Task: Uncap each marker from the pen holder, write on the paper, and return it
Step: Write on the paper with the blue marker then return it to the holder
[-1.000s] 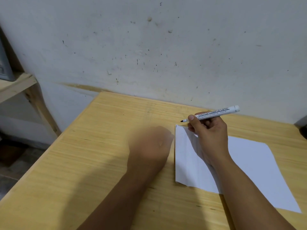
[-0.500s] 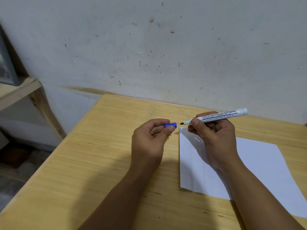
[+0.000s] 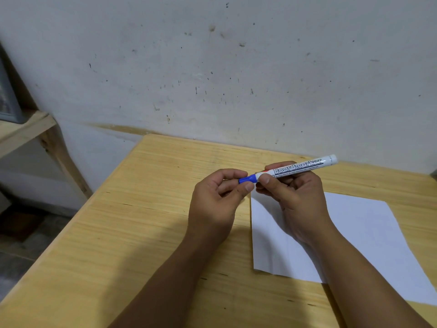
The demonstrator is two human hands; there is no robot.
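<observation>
Both hands up over the table [image 3: 146, 233] now. My right hand [image 3: 293, 200] is curled around the marker [image 3: 298, 167], thumb and fingers closed on the white barrel, its tail end pointing up and away to my right. My left hand [image 3: 212, 204] pinches the blue cap [image 3: 247, 179] between thumb and forefinger, the other fingers loosely folded. Cap and barrel meet right between my two thumbs: the cap sits over the tip end, touching the barrel, though I can't tell whether it's clicked fully home.

The paper [image 3: 359, 233] lies flat on the table under and beyond my right wrist, just right of my left hand. Any writing on it is too faint for me to make out.

I read this as the capping step for this marker. Next calls for a straight push along the barrel's line, hands squeezing toward each other until the cap seats, then the marker goes to the pen holder, which isn't in view, so I'd have to look for it first.
</observation>
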